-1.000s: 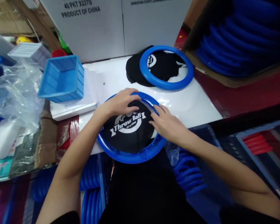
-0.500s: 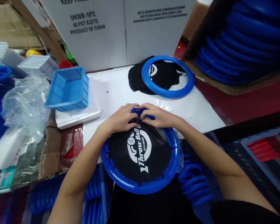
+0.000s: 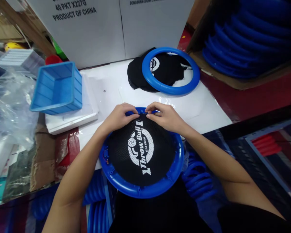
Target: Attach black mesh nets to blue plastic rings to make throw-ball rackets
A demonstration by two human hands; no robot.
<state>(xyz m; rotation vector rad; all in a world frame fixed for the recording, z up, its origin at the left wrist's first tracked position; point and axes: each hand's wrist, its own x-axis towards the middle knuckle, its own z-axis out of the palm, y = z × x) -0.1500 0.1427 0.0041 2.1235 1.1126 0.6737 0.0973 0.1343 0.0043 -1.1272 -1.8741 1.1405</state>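
A black mesh disc [image 3: 160, 155] printed with "Throw Ball" in white lies inside a blue plastic ring [image 3: 140, 192] close to my body. Its fabric spreads nearly flat across the opening. My left hand [image 3: 123, 117] pinches the far edge of the mesh, thumb on the fabric and fingers over the ring. Just to its right, my right hand [image 3: 167, 117] grips the same edge between thumb and fingers. A small gap separates the fingertips of the two hands. The ring's far side is partly covered by my fingers.
Another blue ring [image 3: 191, 83] rests on black mesh discs [image 3: 135, 72] at the table's back. A blue bin [image 3: 55, 87] sits on a white slab at left. Stacked blue rings [image 3: 232, 51] fill a carton at right. A white carton [image 3: 99, 38] stands behind.
The mesh, bunched and folded at the far edge before, now lies flatter within the ring. My fingertips have moved slightly apart along that edge. The camera view has shifted a little.
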